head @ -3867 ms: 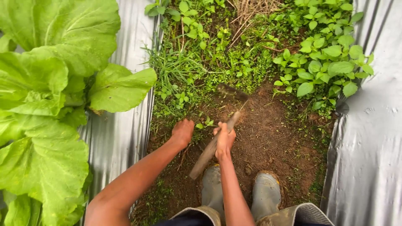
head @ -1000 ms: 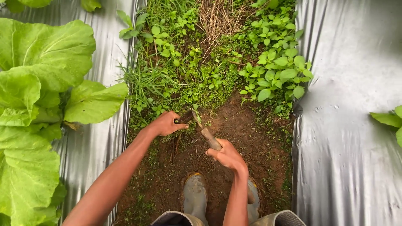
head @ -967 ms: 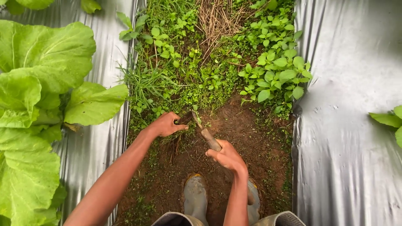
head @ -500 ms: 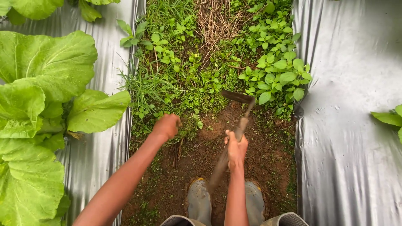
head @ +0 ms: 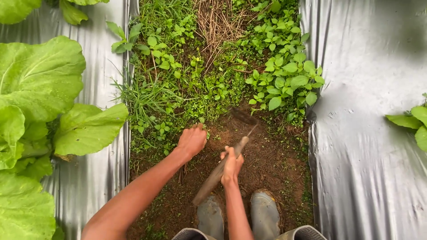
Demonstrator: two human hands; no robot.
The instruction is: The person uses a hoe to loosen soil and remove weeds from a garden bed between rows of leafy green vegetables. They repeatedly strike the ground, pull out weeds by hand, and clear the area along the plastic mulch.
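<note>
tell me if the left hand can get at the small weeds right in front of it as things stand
Probably yes. The left hand hangs just short of the low weeds with nothing between them; the hoe in the right hand sits off to the side.

hand hoe [head: 222, 165]: handle is bare wood, matt and worn; blade end is dark and blurred, material cannot be told. mulch sheeting [head: 378, 133] on both sides: silver-grey plastic film, glossy, creased in long folds (small dents show on the right-hand sheet). soil [head: 271, 160] between the sheets: brown, crumbly, rough, matt. rubber boots [head: 263, 214]: grey, dull, smeared with mud. large crop leaves [head: 40, 84]: pale green, veined, slightly waxy sheen. weeds [head: 284, 75]: small smooth green leaves, with a patch of dry straw-like stalks [head: 218, 22], fibrous and matt.
</note>
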